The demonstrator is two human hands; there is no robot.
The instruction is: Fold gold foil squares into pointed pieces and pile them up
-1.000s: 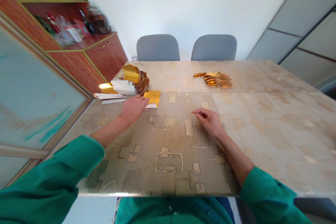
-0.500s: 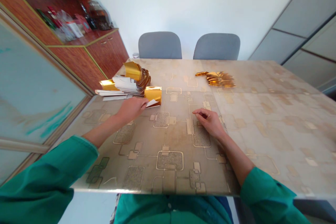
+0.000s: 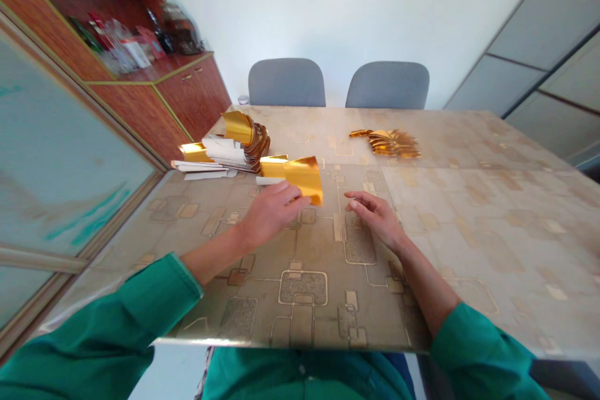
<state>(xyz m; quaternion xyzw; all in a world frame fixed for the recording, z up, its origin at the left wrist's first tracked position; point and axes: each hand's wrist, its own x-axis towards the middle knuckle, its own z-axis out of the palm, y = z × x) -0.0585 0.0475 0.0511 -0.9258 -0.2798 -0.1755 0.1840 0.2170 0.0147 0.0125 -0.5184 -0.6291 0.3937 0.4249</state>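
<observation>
The left hand pinches a gold foil strip between its fingers and thumb, the grip closed on the strip's near edge, with a white backing showing under part of it. The strip is lifted off the table and lies in front of the body, a little toward the far side of both hands. Its long axis runs roughly left to right across the table, tilting down toward the right, so its free gold end points at the right hand and stops just short of those fingertips without touching them. The left hand is the nearer and the only one in contact. The right hand is empty and loosely open, fingers slightly curled; whether it touches the patterned tabletop is hard to tell. Behind the strip's left end lie a stack of white-backed gold strips and a curled bundle of gold foil, and a fan of gold foil pieces sits well apart toward the far right
</observation>
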